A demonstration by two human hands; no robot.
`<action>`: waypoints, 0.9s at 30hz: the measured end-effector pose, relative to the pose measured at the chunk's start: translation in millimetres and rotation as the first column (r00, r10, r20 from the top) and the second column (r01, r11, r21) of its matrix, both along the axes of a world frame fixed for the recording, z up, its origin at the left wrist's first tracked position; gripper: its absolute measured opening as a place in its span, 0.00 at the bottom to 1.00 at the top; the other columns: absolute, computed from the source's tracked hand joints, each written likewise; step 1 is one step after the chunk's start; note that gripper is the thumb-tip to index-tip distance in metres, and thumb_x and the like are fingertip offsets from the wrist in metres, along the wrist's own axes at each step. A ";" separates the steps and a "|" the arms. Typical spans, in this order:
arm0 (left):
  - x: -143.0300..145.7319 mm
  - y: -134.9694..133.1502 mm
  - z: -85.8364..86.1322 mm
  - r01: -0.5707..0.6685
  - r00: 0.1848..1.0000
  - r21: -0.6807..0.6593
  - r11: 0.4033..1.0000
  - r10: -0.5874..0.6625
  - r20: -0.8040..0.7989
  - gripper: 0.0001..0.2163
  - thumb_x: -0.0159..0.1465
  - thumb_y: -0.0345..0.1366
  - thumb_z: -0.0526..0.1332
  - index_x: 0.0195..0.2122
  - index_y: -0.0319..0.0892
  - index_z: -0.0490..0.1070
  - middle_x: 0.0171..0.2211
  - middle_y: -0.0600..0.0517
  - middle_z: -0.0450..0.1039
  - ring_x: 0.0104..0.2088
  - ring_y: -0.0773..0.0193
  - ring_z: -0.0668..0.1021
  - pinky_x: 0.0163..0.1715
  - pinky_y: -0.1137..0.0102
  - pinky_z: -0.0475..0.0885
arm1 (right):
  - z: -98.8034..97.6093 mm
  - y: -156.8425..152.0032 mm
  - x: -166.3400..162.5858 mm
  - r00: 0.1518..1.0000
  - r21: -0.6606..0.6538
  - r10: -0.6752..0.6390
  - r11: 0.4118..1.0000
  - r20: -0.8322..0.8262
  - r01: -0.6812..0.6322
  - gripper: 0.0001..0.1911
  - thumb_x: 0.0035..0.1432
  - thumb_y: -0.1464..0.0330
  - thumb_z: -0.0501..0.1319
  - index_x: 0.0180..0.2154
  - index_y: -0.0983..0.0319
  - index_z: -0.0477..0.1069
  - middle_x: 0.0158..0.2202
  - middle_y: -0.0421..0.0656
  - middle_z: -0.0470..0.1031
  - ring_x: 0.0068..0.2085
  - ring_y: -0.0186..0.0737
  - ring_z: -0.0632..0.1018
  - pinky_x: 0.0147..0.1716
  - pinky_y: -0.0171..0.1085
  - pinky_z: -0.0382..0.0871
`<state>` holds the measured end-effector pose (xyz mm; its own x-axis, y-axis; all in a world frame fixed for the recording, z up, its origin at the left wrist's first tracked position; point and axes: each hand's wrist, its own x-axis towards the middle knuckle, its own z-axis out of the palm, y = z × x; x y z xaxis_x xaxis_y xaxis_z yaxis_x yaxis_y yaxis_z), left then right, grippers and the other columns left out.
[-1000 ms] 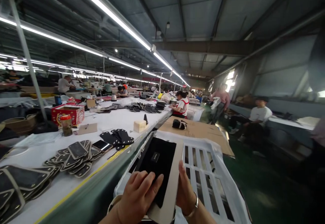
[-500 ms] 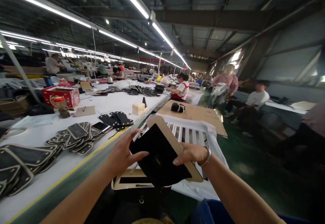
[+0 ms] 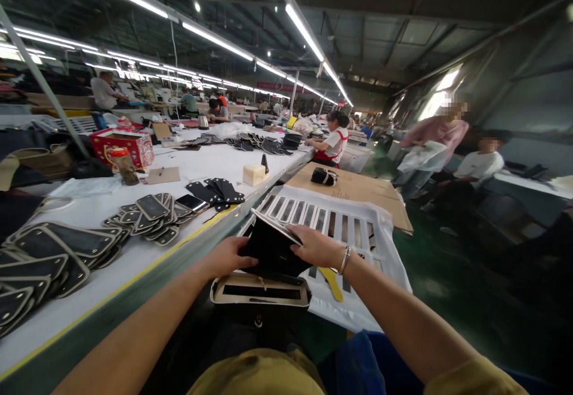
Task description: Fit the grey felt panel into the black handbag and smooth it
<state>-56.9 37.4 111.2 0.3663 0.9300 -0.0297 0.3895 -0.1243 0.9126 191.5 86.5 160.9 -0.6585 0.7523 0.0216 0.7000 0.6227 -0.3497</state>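
My left hand (image 3: 229,256) and my right hand (image 3: 313,247) hold a black flat piece with a cream-edged board (image 3: 271,244) between them, the board seen almost edge-on. The left fingers curl on its left edge. The right hand lies over its top right side and wears a bracelet. Under it lies a cream frame with a long slot (image 3: 261,289). Both sit over a white slatted plastic crate (image 3: 358,228). A yellow strip (image 3: 332,281) lies on the crate by my right wrist.
A long white worktable (image 3: 197,174) on the left carries several stacks of black cream-edged pieces (image 3: 152,216), a phone, a red box (image 3: 120,146) and a jar. Cardboard with a black item (image 3: 324,176) lies beyond the crate. Other people sit and stand further off.
The camera view dropped and my arms stretched out. The black piece with its board went from lying flat on the crate, to tilted up, to nearly edge-on above the cream frame.
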 end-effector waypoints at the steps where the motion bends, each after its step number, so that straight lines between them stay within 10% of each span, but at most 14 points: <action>1: -3.9 -1.5 0.4 -0.012 0.999 0.021 1.000 0.012 -0.043 0.16 0.51 0.39 0.64 0.41 0.40 0.72 0.37 0.52 0.77 0.38 0.55 0.77 0.38 0.67 0.69 | -2.3 -0.1 -2.0 1.000 -0.010 0.018 1.000 -0.016 -0.018 0.27 0.52 0.70 0.56 0.55 0.67 0.62 0.54 0.53 0.67 0.53 0.50 0.69 0.53 0.43 0.60; 11: -22.7 -8.5 -2.5 -0.184 0.949 0.168 0.969 0.219 -0.227 0.19 0.55 0.46 0.61 0.44 0.40 0.72 0.33 0.50 0.75 0.35 0.55 0.76 0.37 0.65 0.67 | -23.8 1.5 -11.9 0.973 -0.281 -0.016 0.958 -0.231 -0.050 0.24 0.48 0.70 0.60 0.50 0.61 0.66 0.44 0.44 0.73 0.43 0.44 0.73 0.45 0.41 0.64; 15: -22.3 -11.7 -10.1 -0.217 0.962 -0.017 0.976 0.217 0.166 0.24 0.53 0.46 0.65 0.49 0.39 0.69 0.33 0.49 0.74 0.36 0.57 0.75 0.38 0.65 0.67 | -24.9 4.7 -3.2 0.906 -0.494 -0.116 0.863 -0.406 -0.111 0.30 0.45 0.68 0.64 0.52 0.61 0.65 0.42 0.42 0.74 0.42 0.44 0.73 0.43 0.41 0.66; 19: -12.6 -19.4 -12.2 -0.070 0.708 -0.133 0.989 0.143 0.692 0.31 0.50 0.41 0.69 0.55 0.44 0.64 0.41 0.48 0.72 0.42 0.58 0.74 0.43 0.66 0.67 | -23.3 3.8 11.1 0.727 -0.574 -0.198 0.757 -0.657 -0.313 0.28 0.41 0.68 0.66 0.48 0.60 0.68 0.39 0.40 0.74 0.40 0.42 0.73 0.40 0.39 0.67; 27: 11.5 -24.8 -17.9 0.283 0.369 -0.217 0.934 0.103 0.924 0.15 0.62 0.42 0.60 0.48 0.42 0.69 0.32 0.51 0.70 0.31 0.67 0.74 0.32 0.72 0.70 | -35.8 -6.3 20.2 0.475 -0.768 -0.611 0.574 -0.633 -0.284 0.18 0.42 0.64 0.65 0.36 0.64 0.71 0.25 0.40 0.73 0.24 0.35 0.73 0.24 0.33 0.65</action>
<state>-45.4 12.6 93.4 0.4243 0.8965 0.1275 -0.6995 0.2351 0.6748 211.6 80.1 125.1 -0.5082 0.8465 -0.1587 -0.1356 -0.2606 -0.9559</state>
